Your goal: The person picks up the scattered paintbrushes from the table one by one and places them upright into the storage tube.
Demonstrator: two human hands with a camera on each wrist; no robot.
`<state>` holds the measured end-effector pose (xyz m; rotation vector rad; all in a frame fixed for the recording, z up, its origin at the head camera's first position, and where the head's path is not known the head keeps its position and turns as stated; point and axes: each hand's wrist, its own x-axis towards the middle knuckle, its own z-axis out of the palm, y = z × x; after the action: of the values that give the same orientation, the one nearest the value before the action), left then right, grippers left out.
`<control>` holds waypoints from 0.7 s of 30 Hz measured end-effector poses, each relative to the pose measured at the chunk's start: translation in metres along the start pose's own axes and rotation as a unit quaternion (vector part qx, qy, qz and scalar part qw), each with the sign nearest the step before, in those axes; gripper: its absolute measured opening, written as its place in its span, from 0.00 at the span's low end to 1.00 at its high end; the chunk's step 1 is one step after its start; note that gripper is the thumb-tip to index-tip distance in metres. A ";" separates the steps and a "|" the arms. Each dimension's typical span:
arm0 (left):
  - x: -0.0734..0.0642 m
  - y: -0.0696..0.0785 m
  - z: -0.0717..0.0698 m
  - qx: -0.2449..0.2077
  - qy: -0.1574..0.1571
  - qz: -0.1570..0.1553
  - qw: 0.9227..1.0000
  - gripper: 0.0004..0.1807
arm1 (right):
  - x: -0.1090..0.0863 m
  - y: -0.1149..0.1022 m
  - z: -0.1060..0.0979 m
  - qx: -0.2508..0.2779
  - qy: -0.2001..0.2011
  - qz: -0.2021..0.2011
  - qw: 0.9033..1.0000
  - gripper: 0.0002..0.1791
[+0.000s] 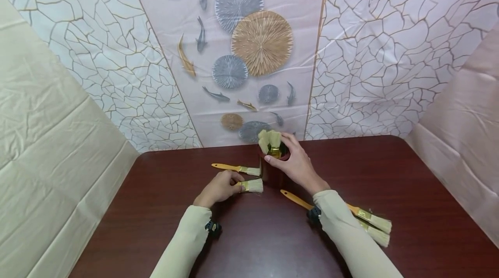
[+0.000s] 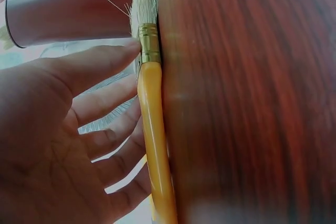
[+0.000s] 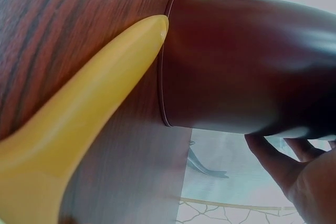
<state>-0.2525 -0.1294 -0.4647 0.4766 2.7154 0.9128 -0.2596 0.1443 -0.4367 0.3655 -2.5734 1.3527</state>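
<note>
A dark red-brown cylindrical cup (image 1: 270, 175) stands near the back edge of the table, with several paintbrushes (image 1: 275, 140) in it, bristles up. My right hand (image 1: 298, 163) holds the cup near its rim, the thumb in front and a forefinger by the bristles. In the right wrist view, fingers (image 3: 262, 148) touch the cup's side (image 3: 236, 61). Left of the cup, my left hand (image 1: 220, 189) pinches a yellow-handled paintbrush (image 2: 152, 108) at its metal band. That brush lies flat along the tabletop, its pale bristles pointing towards the cup.
Behind the left hand another yellow paintbrush (image 1: 230, 167) lies on the table, bristles against or near the cup. Two more lie at the right, partly under my right forearm: an upper brush (image 1: 374, 219) and a lower brush (image 1: 377, 235). A patterned cloth (image 1: 249, 109) hangs behind the table.
</note>
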 end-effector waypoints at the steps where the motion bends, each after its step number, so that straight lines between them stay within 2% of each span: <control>1: 0.000 0.000 0.000 -0.004 0.000 -0.001 1.000 0.06 | 0.000 0.000 0.000 0.000 0.002 0.000 1.000 0.52; 7: 0.001 0.002 0.002 -0.015 -0.003 -0.008 1.000 0.09 | 0.001 0.001 0.001 -0.003 0.003 -0.003 1.000 0.52; 15: -0.001 0.004 -0.001 -0.014 -0.037 0.008 0.999 0.03 | 0.001 0.000 -0.001 -0.002 0.000 -0.001 1.000 0.53; 21: -0.004 0.003 -0.001 -0.011 -0.041 0.026 0.999 0.04 | -0.001 -0.001 -0.001 0.002 -0.004 0.005 1.000 0.52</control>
<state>-0.2487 -0.1291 -0.4622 0.5695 2.6291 0.9141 -0.2581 0.1447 -0.4361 0.3602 -2.5822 1.3636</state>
